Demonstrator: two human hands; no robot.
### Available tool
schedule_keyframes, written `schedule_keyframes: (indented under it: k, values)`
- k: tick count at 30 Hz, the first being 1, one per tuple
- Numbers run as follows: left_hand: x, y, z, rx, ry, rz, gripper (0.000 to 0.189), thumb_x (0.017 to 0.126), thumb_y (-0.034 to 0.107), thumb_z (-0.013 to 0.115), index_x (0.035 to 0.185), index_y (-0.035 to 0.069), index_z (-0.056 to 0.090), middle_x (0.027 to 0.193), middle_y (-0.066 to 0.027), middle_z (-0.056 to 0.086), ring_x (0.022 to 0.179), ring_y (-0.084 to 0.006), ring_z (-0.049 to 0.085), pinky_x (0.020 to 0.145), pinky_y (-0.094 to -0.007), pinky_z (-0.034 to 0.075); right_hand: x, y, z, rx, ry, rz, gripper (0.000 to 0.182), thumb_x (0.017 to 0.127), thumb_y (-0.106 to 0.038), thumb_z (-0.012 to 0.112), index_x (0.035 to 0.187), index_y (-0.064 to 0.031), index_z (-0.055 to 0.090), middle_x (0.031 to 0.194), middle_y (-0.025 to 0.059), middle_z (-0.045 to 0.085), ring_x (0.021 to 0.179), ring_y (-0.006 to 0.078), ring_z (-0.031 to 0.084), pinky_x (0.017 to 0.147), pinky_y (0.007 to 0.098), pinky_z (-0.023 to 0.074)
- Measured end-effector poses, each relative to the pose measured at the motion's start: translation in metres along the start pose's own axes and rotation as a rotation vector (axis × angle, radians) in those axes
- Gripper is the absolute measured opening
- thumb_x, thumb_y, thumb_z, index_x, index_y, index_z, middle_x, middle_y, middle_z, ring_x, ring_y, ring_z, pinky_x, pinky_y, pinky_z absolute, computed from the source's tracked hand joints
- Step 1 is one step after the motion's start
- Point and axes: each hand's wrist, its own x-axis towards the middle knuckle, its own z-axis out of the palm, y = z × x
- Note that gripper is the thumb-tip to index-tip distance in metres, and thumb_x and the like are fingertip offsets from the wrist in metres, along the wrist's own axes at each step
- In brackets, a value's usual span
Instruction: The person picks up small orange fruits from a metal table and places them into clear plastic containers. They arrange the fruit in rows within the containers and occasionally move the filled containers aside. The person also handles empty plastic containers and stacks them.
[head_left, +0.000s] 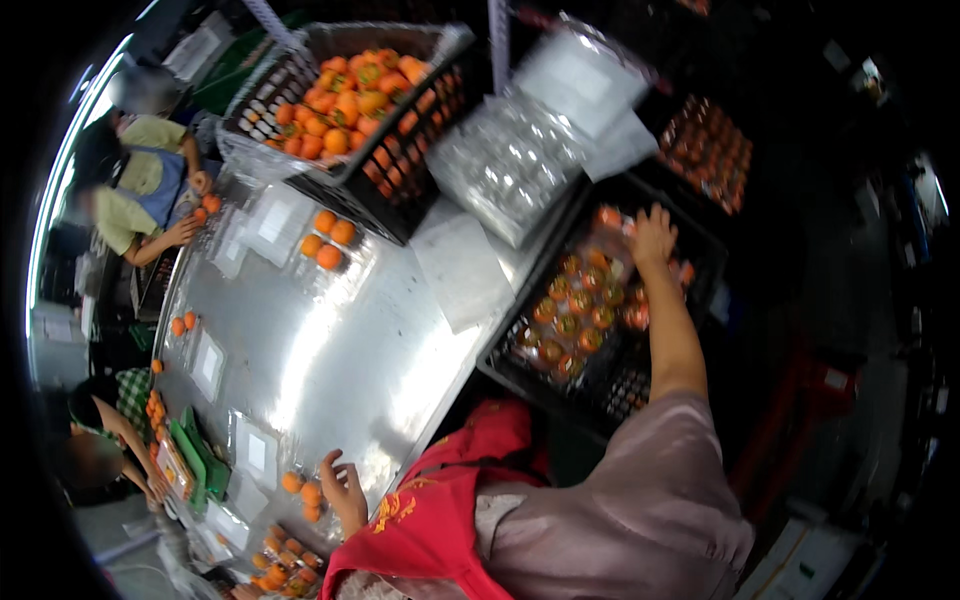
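My right hand (655, 238) reaches into a black plastic crate (495, 360) and lies on clear-wrapped orange fruit at its far side. Whether the fingers grip a pack is hard to tell. Nearer in the crate is a clear pack of persimmons (580, 301), their green calyxes facing up. Down at the metal table's near edge, my left hand (343, 491) hangs with fingers apart and nothing in it. Just beside it lie a few loose persimmons (310, 493). A stack of clear plastic trays (510, 165) stands on the table corner by the crate.
A large lined black crate (390, 169) of loose persimmons stands on the metal table (247, 315). Several persimmons (328, 240) sit on the tabletop near it. Two people (150, 172) (112, 427) work along the far side. More packed fruit (705, 154) lies beyond my crate.
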Motion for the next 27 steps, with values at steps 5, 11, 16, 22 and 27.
schedule_keyframes:
  k: [5,11,16,22,27]
  values:
    - [0.001,-0.019,0.021,-0.071,-0.094,-0.003,0.031,0.093,0.001,0.060,0.123,0.005,0.064,0.114,-0.0081,0.070,0.092,-0.0194,0.066,0.075,-0.0327,0.055,-0.029,0.011,-0.047,0.071,-0.100,-0.099,0.056,0.073,-0.019,0.082,0.126,-0.0166,0.064,0.122,0.0082,0.069,0.124,0.0274,0.058,0.106,0.0506,0.0386]
    - [0.002,-0.007,0.028,-0.235,-0.113,-0.013,0.030,0.093,0.001,0.062,0.123,0.004,0.063,0.111,-0.0090,0.070,0.089,-0.0188,0.067,0.075,-0.0326,0.055,-0.092,0.004,-0.273,0.319,0.049,-0.312,0.045,0.065,-0.029,0.088,0.104,-0.0123,0.072,0.091,0.0090,0.073,0.096,0.0292,0.069,0.085,0.0421,0.0508]
    - [0.003,-0.024,0.026,-0.328,-0.035,0.035,0.028,0.095,0.006,0.065,0.122,0.002,0.063,0.107,-0.0094,0.071,0.092,-0.0189,0.068,0.077,-0.0327,0.055,-0.128,-0.050,-0.396,0.745,-0.138,-0.514,0.050,0.067,-0.036,0.093,0.102,-0.0060,0.075,0.089,0.0119,0.076,0.078,0.0241,0.073,0.069,0.0372,0.0554]
    - [0.015,-0.029,0.038,-0.748,0.070,-0.133,0.048,0.100,0.010,0.065,0.143,0.002,0.044,0.114,-0.0134,0.067,0.093,-0.0186,0.068,0.080,-0.0315,0.060,-0.193,-0.239,-0.301,1.589,-0.816,-0.468,0.044,0.087,-0.022,0.084,0.119,0.0033,0.070,0.105,0.0074,0.075,0.087,0.0137,0.070,0.074,0.0300,0.0562]
    - [-0.015,-0.049,0.020,-0.792,0.234,-0.356,0.049,0.098,0.005,0.063,0.141,0.003,0.039,0.115,-0.0151,0.065,0.096,-0.0202,0.068,0.081,-0.0313,0.059,-0.257,-0.397,-0.216,1.631,-1.351,-0.252,0.050,0.091,-0.029,0.082,0.124,0.0060,0.067,0.114,0.0125,0.073,0.097,0.0184,0.071,0.080,0.0316,0.0578]
